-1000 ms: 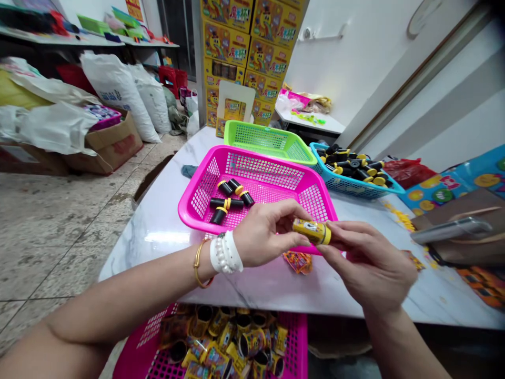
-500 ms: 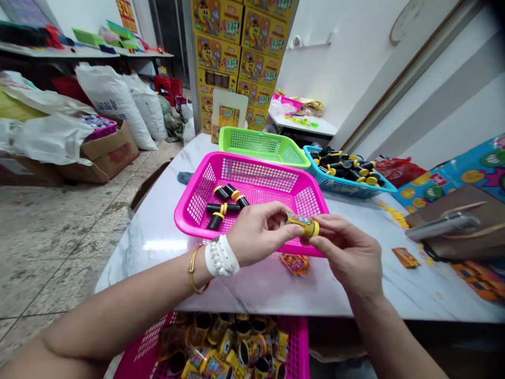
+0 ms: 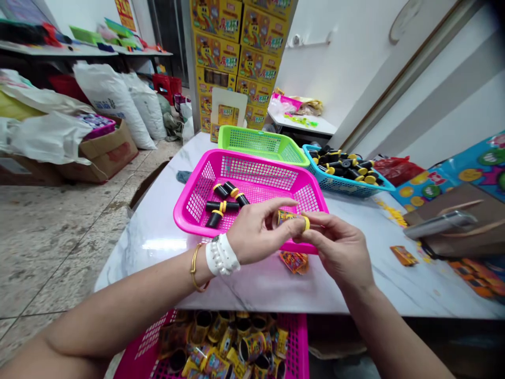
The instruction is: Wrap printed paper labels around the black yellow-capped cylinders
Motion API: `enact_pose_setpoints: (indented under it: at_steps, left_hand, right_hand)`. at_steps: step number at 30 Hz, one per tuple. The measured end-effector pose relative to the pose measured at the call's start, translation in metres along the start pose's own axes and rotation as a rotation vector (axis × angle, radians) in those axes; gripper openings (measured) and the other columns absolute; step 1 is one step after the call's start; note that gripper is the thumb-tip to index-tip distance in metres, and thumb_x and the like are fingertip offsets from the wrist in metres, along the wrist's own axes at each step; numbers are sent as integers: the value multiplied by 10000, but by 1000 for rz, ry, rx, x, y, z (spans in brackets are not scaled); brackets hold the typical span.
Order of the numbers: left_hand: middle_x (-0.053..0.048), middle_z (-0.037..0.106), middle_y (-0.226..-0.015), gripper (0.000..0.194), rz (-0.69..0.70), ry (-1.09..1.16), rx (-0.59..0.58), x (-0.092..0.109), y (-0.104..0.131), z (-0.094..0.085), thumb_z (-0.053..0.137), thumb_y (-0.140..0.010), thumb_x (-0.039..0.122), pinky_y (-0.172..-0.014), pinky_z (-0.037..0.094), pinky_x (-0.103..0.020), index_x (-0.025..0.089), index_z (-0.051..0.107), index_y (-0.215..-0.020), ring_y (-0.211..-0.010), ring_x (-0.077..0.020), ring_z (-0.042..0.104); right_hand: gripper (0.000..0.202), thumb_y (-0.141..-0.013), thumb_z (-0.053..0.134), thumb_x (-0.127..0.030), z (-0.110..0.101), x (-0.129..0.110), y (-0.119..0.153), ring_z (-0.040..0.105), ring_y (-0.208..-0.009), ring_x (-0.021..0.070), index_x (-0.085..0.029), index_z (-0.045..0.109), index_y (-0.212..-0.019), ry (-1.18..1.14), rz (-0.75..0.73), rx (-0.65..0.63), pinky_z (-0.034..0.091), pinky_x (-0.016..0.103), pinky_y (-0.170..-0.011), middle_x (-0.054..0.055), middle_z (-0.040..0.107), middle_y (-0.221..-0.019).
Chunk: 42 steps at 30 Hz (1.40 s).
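Observation:
A small cylinder with a printed yellow sleeve (image 3: pixel 285 216) is held between both hands over the near right side of a pink basket (image 3: pixel 189 223). My left hand (image 3: pixel 256 231) is closed around its body. The fingers of my right hand (image 3: pixel 342 251) pinch it at the yellow cap (image 3: pixel 306 223), on the right end. Inside the pink basket, several black cylinders with yellow caps (image 3: pixel 222 207) lie at the left. Small orange printed packets (image 3: pixel 294 261) rest on the table just below the hands.
A lower pink basket (image 3: pixel 302 347) by the table's front edge holds several printed sleeves (image 3: pixel 252 346). Behind stand a green basket (image 3: pixel 290 152) and a blue basket (image 3: pixel 347 190) of black cylinders. Stacked yellow boxes (image 3: pixel 219 52) rise at the back. A brown paper bag (image 3: pixel 465 221) stands right.
Both hands have shifted slightly left with the cylinder. It now sits deeper in my left hand, and my right fingers have come closer to the left hand.

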<state>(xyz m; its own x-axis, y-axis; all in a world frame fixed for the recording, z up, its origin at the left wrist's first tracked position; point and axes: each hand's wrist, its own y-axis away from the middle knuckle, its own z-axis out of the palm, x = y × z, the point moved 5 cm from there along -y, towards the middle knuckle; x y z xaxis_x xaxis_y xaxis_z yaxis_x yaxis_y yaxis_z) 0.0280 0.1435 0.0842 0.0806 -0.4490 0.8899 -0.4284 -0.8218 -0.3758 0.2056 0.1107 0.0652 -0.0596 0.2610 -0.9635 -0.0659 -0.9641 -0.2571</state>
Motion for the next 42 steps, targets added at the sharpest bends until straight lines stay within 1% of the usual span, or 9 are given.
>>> enact_pose_setpoints:
  at_steps: [4,9,13,19,24,28,33,39,42]
  left_hand:
    - [-10,651,-730,264,-20,48,-15,-4,-2,-1,673,-902,398,-579,440,-258,139,687,-948,-611,-122,541]
    - [-13,660,-807,146,206,-96,4,8,3,-2,678,-905,281,-676,466,-276,155,687,-978,-699,-135,565]
    - [-43,693,-898,161,335,-159,-26,16,8,4,687,-913,270,-774,517,-312,168,697,-1038,-820,-169,620]
    - [8,632,-725,364,-9,-12,15,2,3,0,747,-852,376,-597,487,-282,132,646,-1103,-618,-139,578]
    - [22,610,-622,389,-278,402,-241,-7,-2,6,771,-829,489,-530,443,-214,127,628,-836,-532,-85,558]
    - [23,622,-577,455,-321,607,-339,-7,-2,8,799,-799,549,-470,411,-183,128,641,-869,-488,-75,568]
    - [16,624,-531,495,-411,659,-349,-15,3,15,699,-869,620,-399,424,-165,143,610,-770,-399,-75,577]
    - [-4,656,-526,520,-497,700,-420,-16,7,22,695,-851,657,-360,428,-170,153,587,-781,-345,-89,566]
    - [5,647,-514,540,-489,635,-356,-14,7,18,704,-834,674,-344,410,-166,158,563,-757,-339,-95,570]
  right_hand:
    - [284,-645,945,-241,3,-9,-6,769,-678,167,-248,830,-905,27,-68,24,687,300,-664,22,800,-878]
    - [308,-594,971,-331,6,0,-8,750,-558,180,-194,825,-828,-81,234,12,673,284,-569,53,799,-722]
    - [320,-610,955,-412,7,8,-4,715,-497,153,-167,790,-730,-140,340,-8,652,261,-509,37,770,-652]
    - [313,-681,929,-365,-1,5,-4,765,-639,170,-217,816,-933,-117,246,-26,684,313,-657,46,808,-796]
    - [386,-739,893,-312,1,-3,-11,748,-677,151,-278,802,-1112,-26,160,-200,680,329,-639,56,787,-1014]
    - [160,-701,916,-307,4,-7,-15,729,-699,157,-258,839,-832,-58,7,-158,665,305,-595,34,736,-921]
    - [215,-750,885,-297,4,-3,-6,738,-832,189,-288,833,-959,22,-103,-148,674,305,-610,57,714,-1064]
    - [123,-773,871,-289,1,-3,3,699,-760,157,-321,821,-880,29,-209,-115,636,257,-536,27,673,-915]
    - [217,-804,848,-253,9,-13,6,707,-886,171,-344,818,-999,199,-319,-181,649,282,-677,36,688,-1015]
